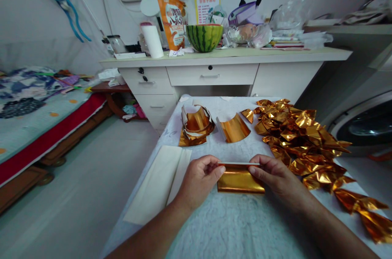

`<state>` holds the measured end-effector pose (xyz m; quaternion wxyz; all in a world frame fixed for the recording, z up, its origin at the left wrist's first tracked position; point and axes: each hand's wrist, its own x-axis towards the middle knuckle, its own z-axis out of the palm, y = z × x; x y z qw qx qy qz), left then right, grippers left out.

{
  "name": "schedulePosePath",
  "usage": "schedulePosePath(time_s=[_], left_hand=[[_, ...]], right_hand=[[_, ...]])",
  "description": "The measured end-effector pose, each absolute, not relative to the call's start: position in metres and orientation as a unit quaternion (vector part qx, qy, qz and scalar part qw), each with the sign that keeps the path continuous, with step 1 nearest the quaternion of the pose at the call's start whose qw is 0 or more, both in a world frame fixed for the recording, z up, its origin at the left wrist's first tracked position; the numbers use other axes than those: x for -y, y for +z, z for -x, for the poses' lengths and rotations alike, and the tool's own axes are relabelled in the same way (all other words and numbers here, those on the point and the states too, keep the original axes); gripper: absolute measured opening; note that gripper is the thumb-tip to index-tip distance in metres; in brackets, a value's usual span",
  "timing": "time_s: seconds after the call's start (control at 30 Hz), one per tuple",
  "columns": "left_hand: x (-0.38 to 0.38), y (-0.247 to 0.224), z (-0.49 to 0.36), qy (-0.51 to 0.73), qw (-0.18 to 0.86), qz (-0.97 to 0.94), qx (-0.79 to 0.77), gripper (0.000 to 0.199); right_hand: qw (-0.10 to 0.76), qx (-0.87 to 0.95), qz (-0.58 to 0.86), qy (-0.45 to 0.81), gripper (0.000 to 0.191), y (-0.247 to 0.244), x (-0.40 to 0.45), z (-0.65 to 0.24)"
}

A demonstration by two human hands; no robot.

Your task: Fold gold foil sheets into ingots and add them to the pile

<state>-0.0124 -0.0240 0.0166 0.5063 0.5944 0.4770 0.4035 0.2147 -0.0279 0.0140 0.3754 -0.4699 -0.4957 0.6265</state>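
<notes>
A gold foil sheet (241, 181) with a rolled or folded far edge lies near the middle of the cloth-covered table (226, 226). My left hand (200, 179) pinches its left end between thumb and fingers, and my right hand (272, 175) pinches the right end in the same way. Beyond them are a curled gold sheet (235, 128) and a stack of curled gold sheets (197, 122). To the right spreads a heap of folded gold foil pieces (294, 128). White paper sheets (156, 181) lie left of my left hand.
Behind the table stands a white desk (214, 73) bearing a watermelon half (204, 38), an orange pouch (172, 22) and a white roll (152, 41). A bed (45, 108) is at the left. On the right is a washing machine (361, 108).
</notes>
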Motion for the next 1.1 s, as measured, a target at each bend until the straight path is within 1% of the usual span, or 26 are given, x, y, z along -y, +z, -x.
schedulePosePath(time_s=[0.43, 1.0, 1.1], left_hand=[[0.0247, 0.0195, 0.0116, 0.393, 0.495, -0.595, -0.497, 0.020], [0.0251, 0.0170, 0.0122, 0.389, 0.492, -0.593, -0.504, 0.022], [0.0252, 0.0154, 0.0119, 0.389, 0.491, -0.594, -0.504, 0.021]], right_hand=[[0.364, 0.519, 0.484, 0.603, 0.042, 0.0147, 0.0279, -0.2148], [0.348, 0.539, 0.489, 0.591, 0.040, 0.0121, 0.0288, -0.2146], [0.343, 0.545, 0.494, 0.584, 0.043, 0.0117, 0.0284, -0.2144]])
